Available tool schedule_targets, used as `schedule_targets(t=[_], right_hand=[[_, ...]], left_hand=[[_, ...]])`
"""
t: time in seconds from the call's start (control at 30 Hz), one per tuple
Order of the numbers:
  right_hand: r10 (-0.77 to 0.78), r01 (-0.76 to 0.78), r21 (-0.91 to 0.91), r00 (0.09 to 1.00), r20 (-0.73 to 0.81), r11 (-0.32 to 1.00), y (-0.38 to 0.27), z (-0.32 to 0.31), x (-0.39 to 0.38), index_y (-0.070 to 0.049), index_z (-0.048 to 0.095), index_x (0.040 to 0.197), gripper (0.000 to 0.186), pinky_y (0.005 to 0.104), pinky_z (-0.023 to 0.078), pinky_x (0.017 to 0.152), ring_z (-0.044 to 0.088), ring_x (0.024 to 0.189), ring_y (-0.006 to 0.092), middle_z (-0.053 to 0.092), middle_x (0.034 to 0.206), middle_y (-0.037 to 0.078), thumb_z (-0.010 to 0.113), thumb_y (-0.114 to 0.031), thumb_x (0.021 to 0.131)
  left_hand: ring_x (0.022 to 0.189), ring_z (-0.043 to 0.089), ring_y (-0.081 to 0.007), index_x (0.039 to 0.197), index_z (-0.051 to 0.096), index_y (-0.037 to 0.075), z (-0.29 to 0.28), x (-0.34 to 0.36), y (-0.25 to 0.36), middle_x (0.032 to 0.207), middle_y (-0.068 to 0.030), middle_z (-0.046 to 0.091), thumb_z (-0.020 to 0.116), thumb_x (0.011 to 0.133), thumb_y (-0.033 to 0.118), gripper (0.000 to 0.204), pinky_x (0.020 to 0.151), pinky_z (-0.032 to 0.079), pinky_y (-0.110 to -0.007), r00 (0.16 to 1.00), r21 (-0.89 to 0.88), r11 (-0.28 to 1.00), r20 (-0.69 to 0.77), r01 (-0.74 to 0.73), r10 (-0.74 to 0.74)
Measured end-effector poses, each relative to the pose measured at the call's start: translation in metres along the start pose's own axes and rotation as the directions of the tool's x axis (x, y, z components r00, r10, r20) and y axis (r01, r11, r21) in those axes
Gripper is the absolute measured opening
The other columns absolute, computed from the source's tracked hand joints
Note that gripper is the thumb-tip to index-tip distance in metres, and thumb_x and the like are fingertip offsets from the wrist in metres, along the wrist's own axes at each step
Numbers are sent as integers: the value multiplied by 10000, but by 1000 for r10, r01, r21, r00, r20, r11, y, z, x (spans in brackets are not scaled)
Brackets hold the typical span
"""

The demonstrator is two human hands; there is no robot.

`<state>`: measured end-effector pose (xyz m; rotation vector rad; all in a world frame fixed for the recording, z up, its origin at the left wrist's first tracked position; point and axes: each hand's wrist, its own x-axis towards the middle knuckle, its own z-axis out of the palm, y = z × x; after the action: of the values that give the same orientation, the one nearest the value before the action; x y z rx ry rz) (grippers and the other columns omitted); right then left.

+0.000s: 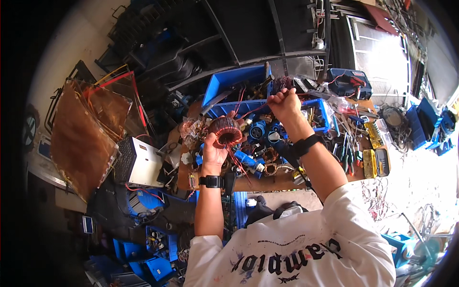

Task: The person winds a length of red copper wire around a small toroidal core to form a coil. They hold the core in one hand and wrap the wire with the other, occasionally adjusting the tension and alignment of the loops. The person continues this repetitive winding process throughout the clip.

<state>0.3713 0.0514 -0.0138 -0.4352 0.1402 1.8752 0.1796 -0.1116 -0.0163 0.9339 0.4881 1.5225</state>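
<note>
My left hand (213, 152) holds a ring-shaped copper-wound coil (225, 131) up over the workbench (258, 182). Red wire trails down from the coil. My right hand (284, 104) is raised higher and farther right, fingers pinched on a thin red wire (252, 110) that runs back toward the coil. Both wrists carry black bands. Under the hands lie several blue round plugs (262, 130) and small copper-wound parts (271, 155).
Blue bins (229, 86) stand at the bench's back. Pliers, screwdrivers and yellow bit cases (370, 162) lie at the right. A white metal box (138, 161) and a brown panel (83, 136) sit left. Blue crates (153, 253) crowd the floor. Dark shelving (248, 28) rises behind.
</note>
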Motion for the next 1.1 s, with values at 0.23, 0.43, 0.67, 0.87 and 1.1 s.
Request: schedule_targets(t=[0.23,0.43,0.67,0.87,1.1], right_hand=[[289,-310,63,929,230,949,-18,13,6,-128,416,707,483,246,223,410,208,434,103,266,544,-30,314,-475,1028],[632,-586,-250,653,417,771,-21,24,14,-149,394,698,431,223,146,366,182,426,80,233,553,-59,361,-418,1033],[588,-534,-256,674,447,806,-25,36,5,-67,486,878,405,237,309,463,311,514,89,326,616,-38,376,-427,1027],[346,-205,-490,913,216,847,-41,25,-21,77,397,1280,674,490,430,1001,577,1053,333,560,1152,236,406,-529,985],[406,-163,-680,889,213,714,-44,5,-55,92,245,1433,791,487,413,1037,497,1234,380,450,1354,298,437,-524,976]], left_hand=[[1206,516,-407,1295,537,103,20,8,5,1498,-195,308,782,707,474,737,863,538,-609,986,-60,998,165,32,-22],[1076,596,-423,1210,611,82,57,23,14,1513,-276,230,814,669,472,697,826,569,-475,908,16,997,413,71,-71],[1085,599,-404,1228,593,50,72,32,11,1516,-253,247,818,688,401,683,836,573,-467,904,141,989,414,47,-102],[1121,586,-389,1255,576,66,64,41,20,1505,-260,270,787,696,467,719,852,570,-494,975,178,982,219,-57,17],[1130,592,-379,1239,583,35,64,44,18,1493,-252,312,778,723,449,690,887,554,-480,978,294,943,184,-155,103]])
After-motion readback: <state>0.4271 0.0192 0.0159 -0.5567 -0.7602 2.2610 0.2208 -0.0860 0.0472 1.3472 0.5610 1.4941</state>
